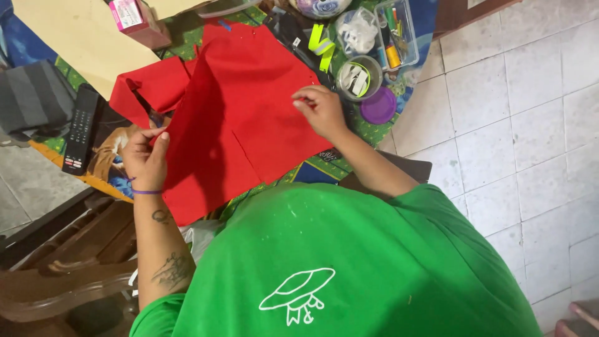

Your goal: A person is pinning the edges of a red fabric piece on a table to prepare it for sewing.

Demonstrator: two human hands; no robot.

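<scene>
From the head camera, looking down over a green shirt [349,262], a large piece of red fabric [243,106] lies spread over the middle of a cluttered table [374,132]. The left hand [145,159], at about nine o'clock of the cloth, pinches its left edge between thumb and fingers, with a purple band at the wrist. The right hand [321,111], at about three o'clock, presses down on the cloth's right edge, fingers curled and closed on the hem. A black remote control [81,130] lies beyond the left hand, farther out at nine o'clock. Just past the right hand, at one o'clock, stands a round clear tub [359,78] with a purple lid [378,105] beside it. A pink box [132,17] sits at eleven o'clock on a tan sheet [81,40].
</scene>
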